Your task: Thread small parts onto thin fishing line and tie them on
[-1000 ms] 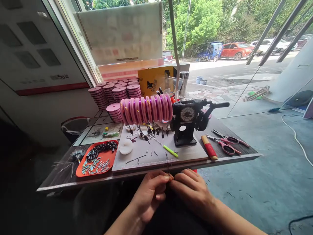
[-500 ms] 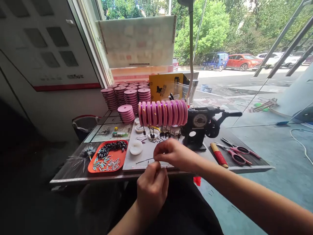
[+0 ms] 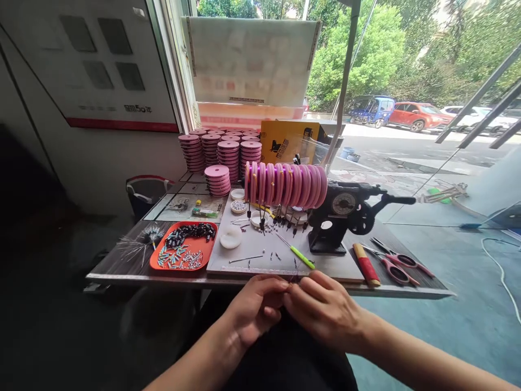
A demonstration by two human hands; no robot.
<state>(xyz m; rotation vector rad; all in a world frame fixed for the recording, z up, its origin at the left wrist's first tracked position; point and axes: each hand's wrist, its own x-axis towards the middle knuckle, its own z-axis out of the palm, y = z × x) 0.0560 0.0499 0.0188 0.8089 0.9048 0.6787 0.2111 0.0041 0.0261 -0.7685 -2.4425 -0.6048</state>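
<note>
My left hand [image 3: 258, 307] and my right hand [image 3: 325, 307] meet at the front edge of the work board [image 3: 240, 273]. Both are closed in a pinch, fingertips together. What they pinch is too small to make out; a thin dark bit shows just above the fingertips. Beyond them on the board lie a green-handled needle tool [image 3: 301, 256], a thin metal rod [image 3: 246, 259] and several small dark pieces. A row of pink foam spools [image 3: 285, 185] sits on a black hand-cranked winding machine [image 3: 345, 209], with weighted black ends hanging below it.
An orange tray [image 3: 153, 260] of black and silver small parts stands left, beside a bundle of fine wires [image 3: 150, 236]. A white round dish [image 3: 230, 239] is near it. Scissors [image 3: 396, 270] and a red-and-tan roll [image 3: 366, 265] lie right. Stacked pink spools [image 3: 228, 157] stand behind.
Both hands have drawn back toward my body, and the right hand has come off the board to meet the left. The green-handled tool now shows. The view has shifted slightly.
</note>
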